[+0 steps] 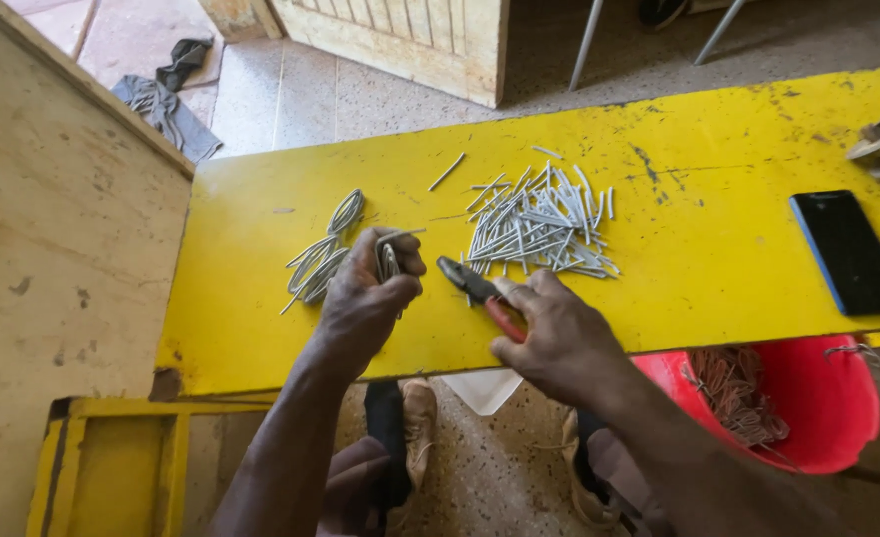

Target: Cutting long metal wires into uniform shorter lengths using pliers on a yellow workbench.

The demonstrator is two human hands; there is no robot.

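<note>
My left hand [365, 298] is closed around a small folded bundle of grey wire [388, 261], held just above the yellow bench [718, 268]. My right hand [549, 333] grips red-handled pliers [475, 288], whose dark jaws point left toward the bundle without touching it. A heap of short cut grey wire pieces [544, 224] lies just beyond the pliers. Longer looped grey wires [323, 254] lie left of my left hand.
A black phone [850, 251] lies flat at the bench's right. A red bucket [818, 408] holding brownish wire sits below the bench edge. A wooden board [52, 278] stands at left. My feet in tan shoes [418, 423] rest on the speckled floor.
</note>
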